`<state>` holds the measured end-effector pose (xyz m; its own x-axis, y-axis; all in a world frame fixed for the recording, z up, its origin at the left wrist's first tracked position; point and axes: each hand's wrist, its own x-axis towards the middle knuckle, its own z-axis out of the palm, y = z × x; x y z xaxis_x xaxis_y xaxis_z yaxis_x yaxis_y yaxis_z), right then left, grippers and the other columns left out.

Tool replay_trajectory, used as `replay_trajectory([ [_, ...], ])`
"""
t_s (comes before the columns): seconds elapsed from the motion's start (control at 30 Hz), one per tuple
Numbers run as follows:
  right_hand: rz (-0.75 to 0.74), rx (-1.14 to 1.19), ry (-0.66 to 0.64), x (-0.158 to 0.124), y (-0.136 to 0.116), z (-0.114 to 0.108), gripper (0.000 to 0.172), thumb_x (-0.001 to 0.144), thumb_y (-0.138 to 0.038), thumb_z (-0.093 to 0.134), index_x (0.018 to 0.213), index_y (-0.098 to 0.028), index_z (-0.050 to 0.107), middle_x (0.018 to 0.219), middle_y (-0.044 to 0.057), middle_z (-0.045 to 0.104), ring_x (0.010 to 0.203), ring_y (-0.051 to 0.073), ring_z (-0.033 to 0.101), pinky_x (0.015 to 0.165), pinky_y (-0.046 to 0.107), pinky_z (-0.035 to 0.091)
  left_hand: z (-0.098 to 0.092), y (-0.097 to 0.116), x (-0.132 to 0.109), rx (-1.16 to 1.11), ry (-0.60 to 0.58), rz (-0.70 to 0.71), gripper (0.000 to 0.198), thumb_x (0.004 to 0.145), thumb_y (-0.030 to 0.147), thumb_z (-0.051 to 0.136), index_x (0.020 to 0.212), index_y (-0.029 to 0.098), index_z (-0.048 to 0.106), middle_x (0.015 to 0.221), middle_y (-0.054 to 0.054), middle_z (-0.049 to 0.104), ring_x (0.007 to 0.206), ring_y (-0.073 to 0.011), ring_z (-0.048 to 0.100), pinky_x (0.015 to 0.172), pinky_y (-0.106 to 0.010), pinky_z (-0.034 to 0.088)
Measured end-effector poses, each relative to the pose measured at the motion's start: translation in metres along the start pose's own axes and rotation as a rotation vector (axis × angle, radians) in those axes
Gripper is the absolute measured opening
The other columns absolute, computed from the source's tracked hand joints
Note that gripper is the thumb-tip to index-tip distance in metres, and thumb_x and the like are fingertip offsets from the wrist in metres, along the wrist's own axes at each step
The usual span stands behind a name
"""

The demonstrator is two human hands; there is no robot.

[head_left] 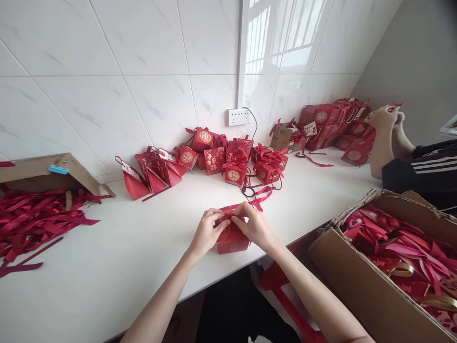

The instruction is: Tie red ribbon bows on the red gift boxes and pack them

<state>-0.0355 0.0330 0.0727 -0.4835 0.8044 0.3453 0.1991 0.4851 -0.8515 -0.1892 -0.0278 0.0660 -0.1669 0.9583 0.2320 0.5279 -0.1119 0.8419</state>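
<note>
A small red gift box [233, 245] sits on the white table near its front edge. Over its top, my left hand [209, 229] pinches red ribbon at the box's left side. Facing it, my right hand [254, 226] pinches the same ribbon from the right, the fingertips of both hands almost meeting. A loose ribbon tail [263, 193] runs out behind the box. Just beyond lie black-handled scissors [247, 191], their blades mostly hidden. The knot or loop between my fingers is too small to make out.
Several finished red boxes [233, 176] with bows stand by the wall. Ribbons [32, 224] spill from a carton at left. An open cardboard box [342, 243] of red boxes stands at right. Behind it, a co-worker's hands [385, 118] hold something red. A power strip [238, 117] is on the wall.
</note>
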Motion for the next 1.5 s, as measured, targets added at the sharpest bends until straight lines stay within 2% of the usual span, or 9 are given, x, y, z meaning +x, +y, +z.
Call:
replay_trajectory([
  [0.33, -0.009, 0.042, -0.042, 0.004, 0.000, 0.001, 0.007, 0.078, -0.021, 0.050, 0.072, -0.022, 0.047, 0.068, -0.002, 0.061, 0.062, 0.014, 0.058, 0.057, 0.026, 0.047, 0.000, 0.000, 0.002, -0.131, -0.085, -0.051, 0.018, 0.081, 0.031, 0.052, 0.080, 0.019, 0.066, 0.100, -0.007, 0.055, 0.105, -0.0209, 0.050, 0.094, -0.035, 0.042],
  [0.6, -0.051, 0.026, -0.037, 0.005, 0.007, 0.000, 0.005, 0.079, -0.020, 0.050, 0.074, -0.022, 0.051, 0.069, -0.001, 0.062, 0.062, 0.014, 0.058, 0.060, 0.027, 0.048, 0.013, 0.001, -0.002, -0.115, 0.043, -0.049, 0.032, 0.088, 0.039, 0.045, 0.078, 0.019, 0.068, 0.106, -0.008, 0.055, 0.109, -0.0222, 0.049, 0.096, -0.037, 0.040],
  [0.7, -0.122, -0.035, -0.028, 0.005, 0.011, -0.001, 0.010, 0.080, -0.017, 0.047, 0.074, -0.022, 0.052, 0.073, 0.001, 0.061, 0.064, 0.015, 0.058, 0.061, 0.028, 0.049, 0.014, 0.001, -0.003, -0.109, 0.063, -0.057, 0.033, 0.089, 0.038, 0.043, 0.079, 0.019, 0.068, 0.110, -0.008, 0.056, 0.109, -0.0218, 0.049, 0.095, -0.036, 0.041],
  [0.8, -0.255, -0.070, 0.007, 0.000, 0.011, -0.003, 0.014, 0.082, -0.014, 0.045, 0.075, -0.022, 0.054, 0.087, 0.005, 0.060, 0.078, 0.017, 0.060, 0.070, 0.032, 0.052, 0.012, 0.002, -0.003, -0.121, 0.057, -0.070, 0.033, 0.090, 0.037, 0.042, 0.081, 0.019, 0.068, 0.113, -0.008, 0.056, 0.110, -0.0216, 0.049, 0.095, -0.035, 0.042],
  [0.9, -0.363, -0.115, 0.014, -0.006, 0.011, -0.005, 0.013, 0.083, -0.013, 0.047, 0.080, -0.022, 0.056, 0.098, 0.008, 0.057, 0.091, 0.019, 0.059, 0.077, 0.036, 0.052, 0.010, 0.002, -0.002, -0.140, 0.040, -0.083, 0.034, 0.089, 0.037, 0.043, 0.075, 0.018, 0.067, 0.114, -0.008, 0.056, 0.111, -0.0216, 0.050, 0.095, -0.035, 0.042],
  [1.0, -0.414, -0.170, 0.007, -0.010, 0.013, -0.005, 0.010, 0.083, -0.016, 0.053, 0.088, -0.023, 0.057, 0.101, 0.008, 0.056, 0.095, 0.020, 0.059, 0.079, 0.037, 0.053, 0.009, 0.002, -0.003, -0.160, 0.021, -0.092, 0.033, 0.089, 0.037, 0.042, 0.074, 0.018, 0.067, 0.115, -0.008, 0.055, 0.113, -0.0214, 0.049, 0.096, -0.034, 0.041],
  [1.13, -0.456, -0.202, 0.027, -0.008, 0.016, -0.003, 0.008, 0.087, -0.018, 0.052, 0.089, -0.023, 0.059, 0.099, 0.008, 0.057, 0.090, 0.020, 0.061, 0.076, 0.036, 0.054, 0.007, 0.002, -0.003, -0.199, -0.004, -0.109, 0.034, 0.088, 0.037, 0.042, 0.075, 0.018, 0.067, 0.118, -0.007, 0.055, 0.115, -0.0218, 0.047, 0.097, -0.034, 0.040],
  [1.33, -0.516, -0.197, 0.022, -0.004, 0.015, -0.004, 0.020, 0.090, -0.015, 0.046, 0.077, -0.021, 0.059, 0.086, 0.006, 0.060, 0.074, 0.016, 0.062, 0.064, 0.030, 0.054, 0.000, 0.003, -0.005, -0.085, -0.023, -0.116, 0.034, 0.087, 0.038, 0.044, 0.066, 0.019, 0.064, 0.118, -0.005, 0.056, 0.115, -0.0243, 0.044, 0.092, -0.035, 0.042],
  [1.5, -0.563, -0.296, 0.019, -0.004, 0.016, -0.011, 0.020, 0.091, -0.015, 0.044, 0.079, -0.020, 0.059, 0.087, 0.006, 0.059, 0.077, 0.016, 0.061, 0.067, 0.029, 0.054, -0.011, 0.001, -0.004, 0.009, 0.009, -0.081, 0.035, 0.087, 0.039, 0.043, 0.064, 0.019, 0.060, 0.109, -0.006, 0.059, 0.108, -0.0233, 0.048, 0.092, -0.035, 0.040],
])
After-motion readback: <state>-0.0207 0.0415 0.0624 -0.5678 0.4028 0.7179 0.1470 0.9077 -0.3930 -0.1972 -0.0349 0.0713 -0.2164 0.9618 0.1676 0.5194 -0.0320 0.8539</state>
